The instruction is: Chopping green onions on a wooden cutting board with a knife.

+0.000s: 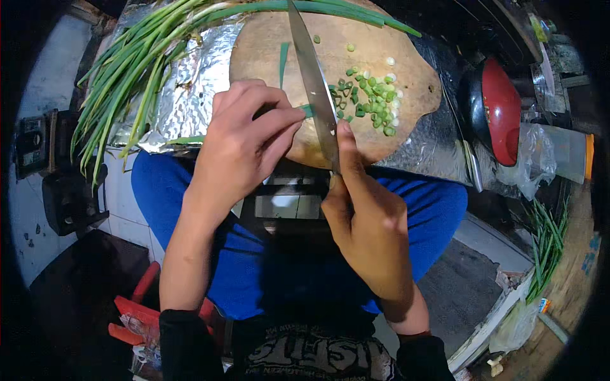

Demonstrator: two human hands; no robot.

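Note:
My right hand point(372, 222) grips a kitchen knife point(314, 79) by its handle, the index finger laid along the blade. The long blade points away from me over a round wooden cutting board point(267, 44). At the blade's left side, my left hand point(251, 130) pinches a green onion stalk point(308, 111) with bent fingers; its cut end shows by the blade. Right of the knife lie chopped green onion pieces point(379, 101), white and pale green, with some darker rings. A loose green leaf piece point(283, 63) rests on the board beyond my left hand.
A bunch of whole green onions point(133, 70) spreads over foil point(206, 70) at the left, its stalks reaching across the board's far edge. At the right are a red and black pan point(499, 114), a clear plastic bag point(537, 162) and more green onions point(546, 247). Red plastic point(136, 311) shows lower left.

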